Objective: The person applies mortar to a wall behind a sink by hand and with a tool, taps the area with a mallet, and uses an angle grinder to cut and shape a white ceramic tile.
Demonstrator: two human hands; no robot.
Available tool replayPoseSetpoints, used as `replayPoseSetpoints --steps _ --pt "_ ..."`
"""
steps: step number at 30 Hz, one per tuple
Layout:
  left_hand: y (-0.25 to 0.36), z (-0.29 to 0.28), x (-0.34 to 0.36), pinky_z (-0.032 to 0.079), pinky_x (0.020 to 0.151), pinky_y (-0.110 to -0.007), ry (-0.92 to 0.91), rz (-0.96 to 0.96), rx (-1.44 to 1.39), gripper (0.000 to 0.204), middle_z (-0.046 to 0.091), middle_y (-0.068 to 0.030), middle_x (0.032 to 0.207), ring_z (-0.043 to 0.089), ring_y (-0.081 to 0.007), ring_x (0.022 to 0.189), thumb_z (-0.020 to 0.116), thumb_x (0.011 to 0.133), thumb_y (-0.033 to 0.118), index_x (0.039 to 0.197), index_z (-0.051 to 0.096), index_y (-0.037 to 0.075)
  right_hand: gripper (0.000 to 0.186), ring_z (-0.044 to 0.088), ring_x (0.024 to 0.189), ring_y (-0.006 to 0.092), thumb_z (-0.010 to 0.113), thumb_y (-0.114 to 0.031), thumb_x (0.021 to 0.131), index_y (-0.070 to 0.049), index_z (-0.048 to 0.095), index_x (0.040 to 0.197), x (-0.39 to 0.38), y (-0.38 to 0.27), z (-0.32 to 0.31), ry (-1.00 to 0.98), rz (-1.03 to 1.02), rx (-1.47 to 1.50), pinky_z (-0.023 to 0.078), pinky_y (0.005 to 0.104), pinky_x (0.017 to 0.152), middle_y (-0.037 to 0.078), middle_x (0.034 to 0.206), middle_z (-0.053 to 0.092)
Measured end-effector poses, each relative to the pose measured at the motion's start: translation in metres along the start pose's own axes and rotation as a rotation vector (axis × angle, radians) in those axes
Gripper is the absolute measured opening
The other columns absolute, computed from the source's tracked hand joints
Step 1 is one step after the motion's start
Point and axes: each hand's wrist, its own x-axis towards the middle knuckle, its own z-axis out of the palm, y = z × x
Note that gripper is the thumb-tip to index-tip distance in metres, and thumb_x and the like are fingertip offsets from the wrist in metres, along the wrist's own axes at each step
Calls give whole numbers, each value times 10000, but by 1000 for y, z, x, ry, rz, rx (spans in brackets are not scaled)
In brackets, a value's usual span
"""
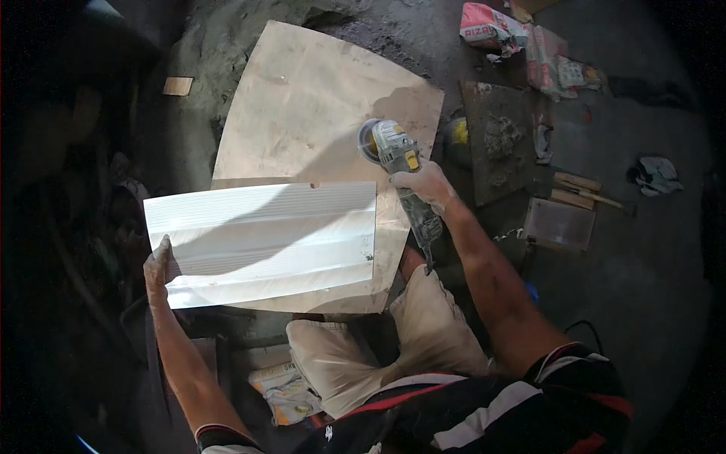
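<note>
A white ribbed rectangular tile (302,257) lies on a large wooden board (302,98) in front of my knees. It has a small notch in its far edge, right of the middle. My left hand (156,268) grips the tile's left edge, thumb on top, the other fingers mostly hidden. In my right hand (429,185), closed round its body, is a dusty grey-and-yellow angle grinder (393,147). The grinder's round disc (367,141) is above the board, beyond the tile's far right corner and apart from it. Its cord end hangs near my right knee.
To the right stand a mortar-smeared board (495,144), a grey rectangular panel (560,224) and a hammer (597,198) beside wood pieces. Torn red-and-white bags (495,30) lie at the far right. A small tan piece (178,86) lies far left; another bag (286,393) is by my left leg.
</note>
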Motion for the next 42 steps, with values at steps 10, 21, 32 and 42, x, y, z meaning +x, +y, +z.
replayPoseSetpoints --steps 10,21,32,42 --pt "31 -61 -126 406 569 -342 444 861 638 349 463 -85 709 444 -222 602 570 1026 60 1324 684 202 413 664 844 162 815 -301 749 -16 757 1042 -46 -41 -23 -90 -133 56 523 319 784 59 928 732" --pt "122 -33 -319 313 551 -290 692 579 69 522 368 30 651 336 -92 635 735 974 367 699 467 13 452 691 743 202 834 -348 647 -35 785 970 -71 -85 -68 -248 -61 -135 533 337 703 97 844 737" --pt "148 5 -386 312 560 -272 798 535 135 533 399 53 655 347 -81 637 764 962 383 676 477 36 567 745 917 325 797 -417 583 5 775 962 -69 -89 -62 -322 -135 -496 580 388 825 225 969 756" --pt "165 26 -405 281 545 -266 816 555 153 559 376 68 655 317 -78 629 793 943 381 659 435 60 600 739 969 328 818 -428 591 -33 776 1041 -73 -105 -65 -367 -142 -629 582 407 862 212 1043 757"
